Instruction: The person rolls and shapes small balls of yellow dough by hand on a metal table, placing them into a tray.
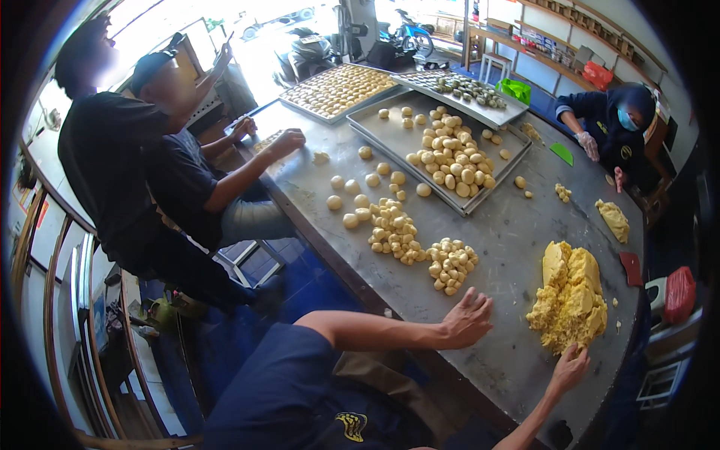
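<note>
My left hand [466, 321] is held low over the metal table, fingers stretched out and apart, with nothing in it. Just beyond it lies a heap of small dough pieces [452, 266], beside a second heap of such pieces [394, 232]. At the near edge of a large crumbly yellow dough mass [570, 296] is my right hand [571, 369]. Its fingers reach forward and touch the dough; none of it shows within the hand. Round dough balls [350, 220] sit loosely past the heaps.
A metal tray [360, 129] holds piled dough balls; trays of small pieces [341, 90] stand behind. Two people [112, 142] are at the left edge; a masked, gloved co-worker [626, 131] is across right. A green scraper [562, 154] and yellow dough slab [613, 220] lie on the table [495, 382].
</note>
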### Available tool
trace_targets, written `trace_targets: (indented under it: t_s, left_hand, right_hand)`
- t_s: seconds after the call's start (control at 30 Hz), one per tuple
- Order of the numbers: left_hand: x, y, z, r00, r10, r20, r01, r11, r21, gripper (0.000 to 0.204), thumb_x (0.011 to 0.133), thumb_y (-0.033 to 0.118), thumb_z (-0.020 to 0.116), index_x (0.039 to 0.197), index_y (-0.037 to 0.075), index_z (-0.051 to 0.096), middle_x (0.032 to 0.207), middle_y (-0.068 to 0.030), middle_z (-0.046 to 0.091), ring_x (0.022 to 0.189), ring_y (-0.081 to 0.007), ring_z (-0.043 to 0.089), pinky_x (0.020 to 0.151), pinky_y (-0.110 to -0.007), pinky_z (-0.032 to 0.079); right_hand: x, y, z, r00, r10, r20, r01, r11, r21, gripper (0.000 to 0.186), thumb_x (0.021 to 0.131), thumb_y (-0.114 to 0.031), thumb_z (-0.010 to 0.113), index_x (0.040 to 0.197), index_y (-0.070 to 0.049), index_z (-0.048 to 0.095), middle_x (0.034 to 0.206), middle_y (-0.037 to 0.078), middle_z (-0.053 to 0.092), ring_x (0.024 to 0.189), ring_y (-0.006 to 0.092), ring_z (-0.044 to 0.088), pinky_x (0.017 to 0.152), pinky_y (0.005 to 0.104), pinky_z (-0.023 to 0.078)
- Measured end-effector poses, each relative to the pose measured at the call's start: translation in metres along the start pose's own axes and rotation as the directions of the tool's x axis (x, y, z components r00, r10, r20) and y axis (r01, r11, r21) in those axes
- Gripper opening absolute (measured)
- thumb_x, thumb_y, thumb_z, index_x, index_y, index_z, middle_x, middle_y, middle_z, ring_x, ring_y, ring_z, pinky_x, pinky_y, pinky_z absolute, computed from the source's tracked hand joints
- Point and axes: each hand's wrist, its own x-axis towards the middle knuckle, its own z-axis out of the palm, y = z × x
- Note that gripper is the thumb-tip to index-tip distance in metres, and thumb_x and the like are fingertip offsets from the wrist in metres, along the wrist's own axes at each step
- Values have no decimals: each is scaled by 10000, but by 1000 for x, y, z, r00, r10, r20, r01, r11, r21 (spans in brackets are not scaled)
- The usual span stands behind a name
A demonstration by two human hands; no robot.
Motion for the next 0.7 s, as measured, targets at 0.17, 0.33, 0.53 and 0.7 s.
trace_targets:
  t_s: [0.17,0.33,0.53,0.7]
  left_hand:
    - [-7,4,-41,924,-278,262,344,903,-255,232,910,160,592,1098,24,600,1243,-173,561,1220,-300,484,1024,-494,310]
    - [-12,6,-37,889,-451,86,388,640,-663,187,980,183,598,1071,20,602,1074,-133,647,1087,-274,588,948,-441,403]
    - [-36,4,-28,806,-576,138,378,322,-868,206,978,171,670,1066,-8,616,925,-128,722,820,-208,714,729,-339,566]
    - [-37,5,-33,809,-579,105,307,262,-915,224,963,154,691,1108,-4,626,985,-118,733,887,-167,709,788,-322,572]
  right_hand:
    - [-29,-10,1,998,-33,58,17,967,254,289,974,-162,587,1110,84,658,1054,218,643,891,423,634,771,468,524]
    - [-51,-43,-20,992,-87,94,78,992,100,294,954,-123,609,1173,70,642,1132,218,640,978,398,630,875,469,514]
    - [-93,-68,-26,980,-183,81,189,979,-78,360,978,-132,601,1306,15,589,1317,190,575,1194,398,542,1002,468,460]
    - [-101,-52,-36,960,-161,229,121,976,180,468,904,-71,680,1356,-26,570,1367,175,528,1204,370,547,1002,455,461]
